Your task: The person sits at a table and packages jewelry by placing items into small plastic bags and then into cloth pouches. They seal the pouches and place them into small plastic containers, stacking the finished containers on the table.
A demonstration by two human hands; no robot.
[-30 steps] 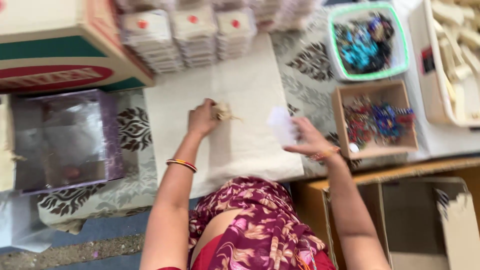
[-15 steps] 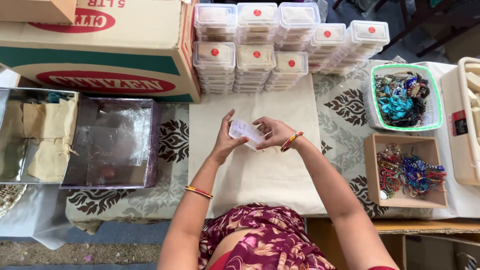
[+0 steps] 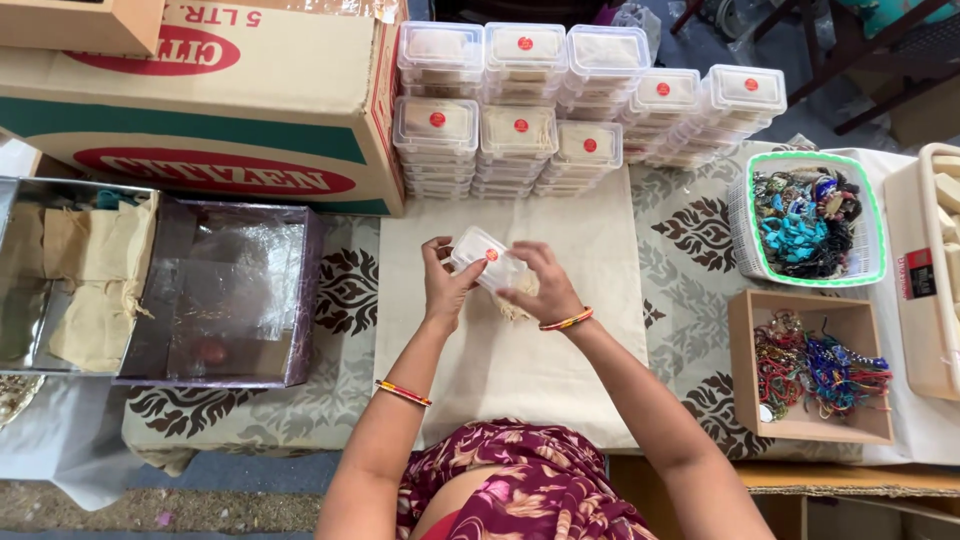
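Fingers first: left hand (image 3: pixel 440 285) has its fingers (image 3: pixel 436 262) wrapped on the left end of a small clear plastic box (image 3: pixel 487 262), thumb side up; right hand (image 3: pixel 545 290) lies over the box's right end, fingers (image 3: pixel 520 268) curled down onto it. Both clamped on the box, held just above the cream cloth (image 3: pixel 590 250), mid-worktop.

Change vs half a sec ago: box now shows a red dot sticker on its lid, facing up, and the right hand has come over the top instead of gripping from the side. A tuft of pale straw-like stuff (image 3: pixel 515 308) peeks out under the right palm – can't tell if it's inside the box or loose beneath. Reads like the box is being closed or pressed shut w/ its filling in, so it now matches the finished ones behind.

Now big to small. Large cardboard carton (image 3: pixel 200 100) top left, touching the stacks. Silver foil-lined tray (image 3: pixel 225 290) left of the cloth, another w/ tan paper (image 3: pixel 90 270) beside it. Patterned worktop cover (image 3: pixel 690 250) under everything. Stacks of lidded clear boxes (image 3: pixel 520 130), each w/ a red dot, along the far edge of the cloth. Green-rimmed white basket (image 3: pixel 870 240) of turquoise and dark beads on the right; below it a wooden box (image 3: pixel 745 360) of red and blue threads. Bangles on both wrists.
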